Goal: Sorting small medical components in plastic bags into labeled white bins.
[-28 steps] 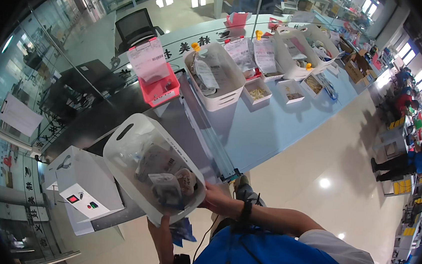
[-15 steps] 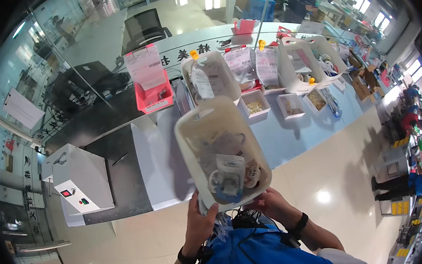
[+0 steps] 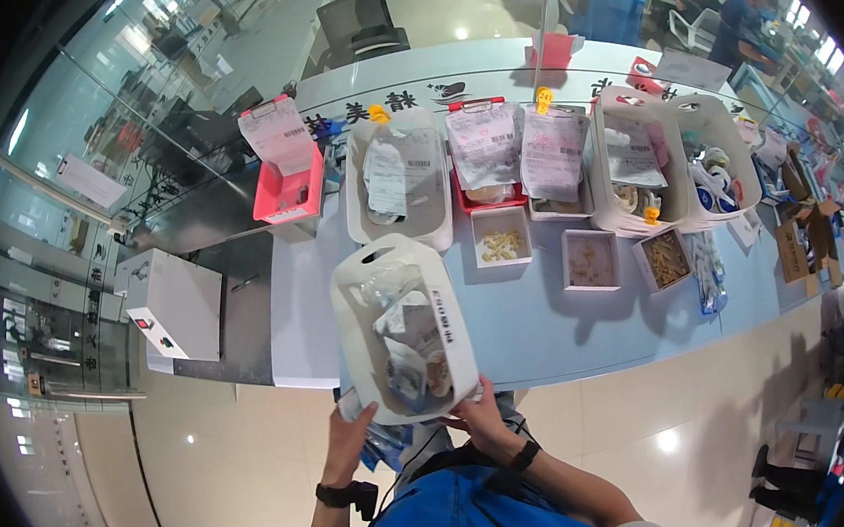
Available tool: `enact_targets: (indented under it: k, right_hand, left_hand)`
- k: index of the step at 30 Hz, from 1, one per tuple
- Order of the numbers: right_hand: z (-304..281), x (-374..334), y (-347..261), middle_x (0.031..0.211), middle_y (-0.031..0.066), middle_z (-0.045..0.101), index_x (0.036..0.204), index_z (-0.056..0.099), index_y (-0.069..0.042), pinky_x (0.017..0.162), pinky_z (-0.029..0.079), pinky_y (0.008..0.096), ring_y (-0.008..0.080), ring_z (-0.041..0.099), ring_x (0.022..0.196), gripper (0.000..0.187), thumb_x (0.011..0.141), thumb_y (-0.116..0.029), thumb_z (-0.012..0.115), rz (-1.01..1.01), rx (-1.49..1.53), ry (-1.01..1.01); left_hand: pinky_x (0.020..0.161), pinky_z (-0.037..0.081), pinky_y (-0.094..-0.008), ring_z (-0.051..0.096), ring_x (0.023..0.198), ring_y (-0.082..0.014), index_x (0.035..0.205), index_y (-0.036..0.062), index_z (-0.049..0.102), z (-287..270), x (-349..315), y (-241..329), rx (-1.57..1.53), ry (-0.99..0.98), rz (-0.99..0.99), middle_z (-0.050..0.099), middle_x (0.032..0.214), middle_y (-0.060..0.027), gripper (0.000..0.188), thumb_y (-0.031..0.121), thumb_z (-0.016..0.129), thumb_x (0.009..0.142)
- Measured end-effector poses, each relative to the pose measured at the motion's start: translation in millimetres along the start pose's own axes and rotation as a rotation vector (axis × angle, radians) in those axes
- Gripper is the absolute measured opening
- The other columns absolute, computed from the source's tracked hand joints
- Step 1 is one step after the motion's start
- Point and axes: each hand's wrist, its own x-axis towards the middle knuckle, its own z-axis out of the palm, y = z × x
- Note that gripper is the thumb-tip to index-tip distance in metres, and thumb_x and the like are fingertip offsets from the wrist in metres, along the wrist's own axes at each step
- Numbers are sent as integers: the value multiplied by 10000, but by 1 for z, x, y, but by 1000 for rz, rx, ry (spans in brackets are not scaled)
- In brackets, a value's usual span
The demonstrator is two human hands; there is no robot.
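Both my hands hold a white plastic basket (image 3: 343, 302) at its near end, above the table's front edge. My left hand (image 3: 352, 426) grips the near left corner, fingers closed on the rim. My right hand (image 3: 477, 415) is closed on the near right corner, its fingers partly hidden by the basket. Inside lie clear plastic bags (image 3: 405, 347) with white and bluish contents that I cannot make out. Blue and clear plastic packets (image 3: 388, 445) show below the basket beside my left hand; whether the fingers hold them too I cannot tell.
Along the blue-white table (image 3: 535, 349) stand a red bin (image 3: 288, 209) with a clipboard, a white basket (image 3: 397, 231) with papers, and several small boxes, one with yellowish pieces (image 3: 501, 245). Bagged items (image 3: 707, 273) lie right. A white machine (image 3: 172, 304) stands left.
The basket has tipped and shifted left in the view, with both hands still on its near end. The bags in it now show further up toward its far end. The whole view has turned.
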Motion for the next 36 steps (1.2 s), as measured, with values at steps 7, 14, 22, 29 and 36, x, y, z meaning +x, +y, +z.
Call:
enact_targets:
  k: [7, 14, 22, 29, 36]
  right_hand:
    - [-75, 18, -14, 1336, 223, 600, 1612, 107, -98, 953, 611, 455, 293, 684, 1135, 879, 983, -149, 719, 209, -213, -190]
    - [-95, 3, -76, 1375, 231, 628, 1529, 391, 31, 1080, 526, 424, 309, 636, 1253, 566, 1045, -170, 606, 102, -206, -392]
    - [-99, 5, -72, 1289, 136, 695, 1403, 572, 26, 1057, 518, 355, 227, 668, 1202, 449, 1018, -202, 618, 219, -649, -514]
    - [-89, 28, 30, 1097, 83, 746, 1298, 671, 10, 786, 556, 275, 126, 680, 862, 378, 1032, -254, 625, 334, -1019, -592]
    - [-118, 119, 234, 984, 54, 751, 1194, 716, -24, 613, 520, 253, 104, 633, 689, 282, 1001, -215, 640, 519, -1244, -337]
  left_hand:
    - [1007, 527, -351, 677, 1126, -244, 1457, -49, 539, -9, -42, -1, -80, 140, -61, 672, 1285, -152, 587, -59, 532, 870]
    - [917, 561, -343, 678, 1088, -245, 1448, 25, 573, 14, -25, -4, -445, 175, 18, 683, 1173, -125, 543, 13, 610, 906]
    - [915, 567, -390, 686, 1040, -269, 1469, 29, 524, -73, -60, -49, -507, 250, -8, 661, 1127, -136, 585, 63, 616, 893]
    - [887, 585, -397, 694, 1009, -266, 1441, 29, 544, -138, -115, -216, -659, 159, -292, 662, 1120, -139, 542, 162, 641, 924]
    - [736, 603, -409, 732, 806, -293, 1124, -60, 667, -168, -127, -475, -908, 317, -616, 711, 902, -157, 278, 95, 650, 893]
